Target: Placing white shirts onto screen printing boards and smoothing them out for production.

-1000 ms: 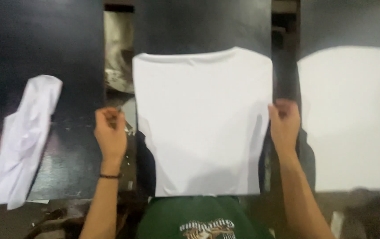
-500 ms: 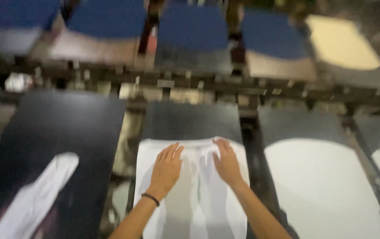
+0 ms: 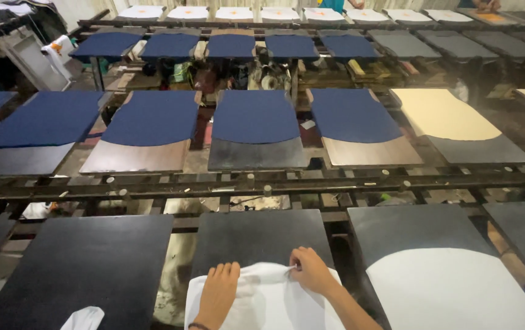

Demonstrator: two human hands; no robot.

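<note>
Workshop: long rows of flat printing boards on metal rails, receding toward 12 o'clock.
Far rows: boards dressed in navy cloth, one in tan cloth at 2 o'clock, pale printed pieces along the back row.
Near row: dark boards; the centre one is the worktop under the hands.
Right neighbour: dark board at 4 o'clock carrying a smoothed white fabric panel, well apart from the hands.
Left neighbour: bare dark board at 8 o'clock, a scrap of white cloth at its near edge.
White garment: lies at 6 o'clock on the near end of the centre worktop, rumpled at its top edge, lower part cut off by the frame.
Right hand: on the garment's top edge, fingers closed, pinching a fold of the white fabric.
Left hand: flat, palm down on the garment, just beside the right hand; fingers extended and together, gripping nothing.
Wristband: dark, on the left wrist.
</note>
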